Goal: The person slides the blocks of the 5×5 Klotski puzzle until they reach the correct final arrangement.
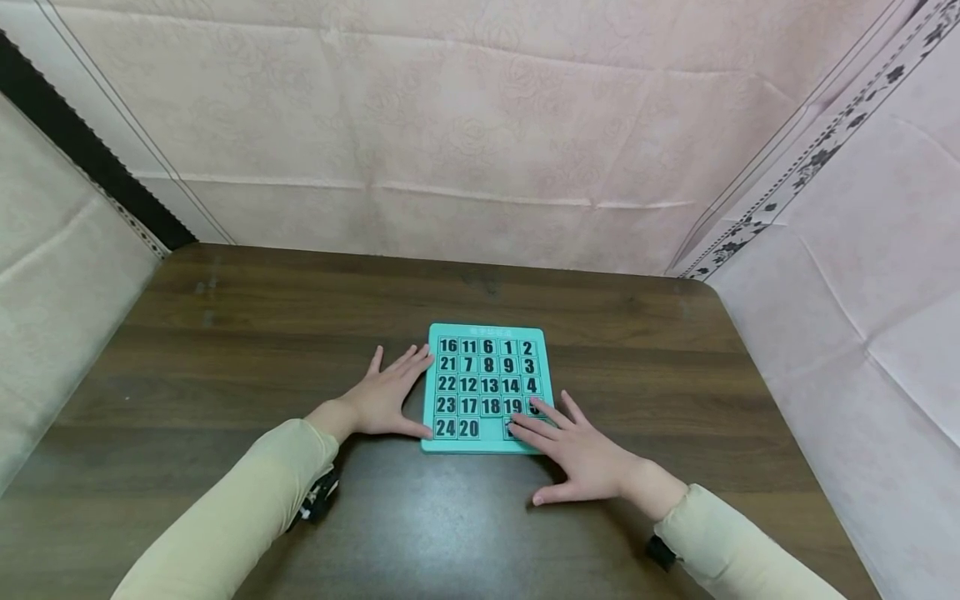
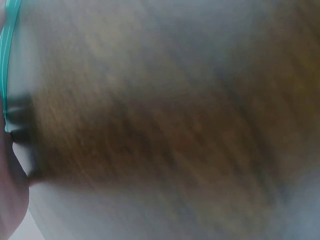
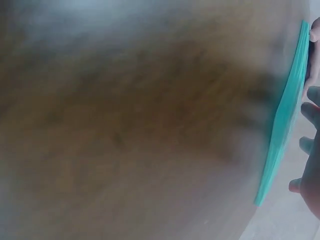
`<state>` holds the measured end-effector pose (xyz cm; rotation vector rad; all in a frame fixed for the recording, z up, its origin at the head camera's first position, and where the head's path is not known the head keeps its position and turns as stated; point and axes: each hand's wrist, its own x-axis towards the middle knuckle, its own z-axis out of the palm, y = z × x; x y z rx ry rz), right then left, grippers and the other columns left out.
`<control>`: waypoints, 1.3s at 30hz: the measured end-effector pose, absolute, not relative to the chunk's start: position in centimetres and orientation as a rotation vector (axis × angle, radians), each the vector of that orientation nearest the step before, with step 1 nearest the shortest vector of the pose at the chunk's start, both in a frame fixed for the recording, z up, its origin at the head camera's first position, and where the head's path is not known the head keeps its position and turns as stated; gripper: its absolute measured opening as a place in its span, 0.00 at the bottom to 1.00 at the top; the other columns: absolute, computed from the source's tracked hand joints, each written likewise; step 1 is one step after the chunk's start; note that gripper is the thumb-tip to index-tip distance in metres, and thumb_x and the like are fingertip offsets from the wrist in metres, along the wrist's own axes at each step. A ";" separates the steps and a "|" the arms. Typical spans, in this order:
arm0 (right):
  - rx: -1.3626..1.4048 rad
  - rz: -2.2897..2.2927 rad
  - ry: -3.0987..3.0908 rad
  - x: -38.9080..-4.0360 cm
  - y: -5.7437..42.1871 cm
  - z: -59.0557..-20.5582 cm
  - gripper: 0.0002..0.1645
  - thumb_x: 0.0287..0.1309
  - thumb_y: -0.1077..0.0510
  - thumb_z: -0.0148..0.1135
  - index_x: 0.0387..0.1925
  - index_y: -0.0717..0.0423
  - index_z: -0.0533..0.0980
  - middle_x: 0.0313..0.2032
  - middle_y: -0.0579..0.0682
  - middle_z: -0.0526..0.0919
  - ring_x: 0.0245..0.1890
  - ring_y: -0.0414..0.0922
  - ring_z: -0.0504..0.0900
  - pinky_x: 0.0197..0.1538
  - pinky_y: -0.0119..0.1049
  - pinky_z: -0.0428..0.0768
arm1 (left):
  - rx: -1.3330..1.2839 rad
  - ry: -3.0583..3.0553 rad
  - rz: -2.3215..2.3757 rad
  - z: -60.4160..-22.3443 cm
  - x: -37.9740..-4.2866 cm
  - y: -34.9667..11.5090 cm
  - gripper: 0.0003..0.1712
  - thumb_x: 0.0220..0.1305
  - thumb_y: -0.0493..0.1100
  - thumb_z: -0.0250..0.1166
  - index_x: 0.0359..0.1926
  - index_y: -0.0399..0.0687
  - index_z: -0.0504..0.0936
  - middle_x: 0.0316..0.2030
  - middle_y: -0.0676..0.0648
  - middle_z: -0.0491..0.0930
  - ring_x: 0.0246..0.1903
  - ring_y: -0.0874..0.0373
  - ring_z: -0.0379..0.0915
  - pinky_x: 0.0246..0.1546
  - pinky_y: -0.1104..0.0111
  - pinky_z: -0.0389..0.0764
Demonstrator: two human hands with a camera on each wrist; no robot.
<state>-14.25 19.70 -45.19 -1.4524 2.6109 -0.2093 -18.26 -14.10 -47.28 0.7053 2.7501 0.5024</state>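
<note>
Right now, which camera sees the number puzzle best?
The head view: it shows the number puzzle from above, with most numbers readable, though the right hand hides part. The left wrist view catches just a sliver; the right wrist view shows it nearly edge-on, no numbers readable.

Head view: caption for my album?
Left hand at the edge of a number puzzle, right hand over one corner, wooden table beneath.

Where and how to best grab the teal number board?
Probably pinch the left rim, coming from the left: the teal number board lies flat on the table, that rim bears no numbers, and the left hand spans it; the right hand overlies the near-right part.
</note>
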 end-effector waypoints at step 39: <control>-1.467 -0.117 2.545 -14.5 17.5 -44.9 0.52 0.52 0.26 0.51 0.72 0.43 0.52 0.72 0.45 0.53 0.74 0.54 0.45 0.67 0.66 0.40 | 0.710 2.750 0.490 -47.0 -18.2 -14.1 0.67 0.41 0.80 0.58 0.74 0.50 0.45 0.74 0.48 0.39 0.74 0.50 0.35 0.66 0.39 0.28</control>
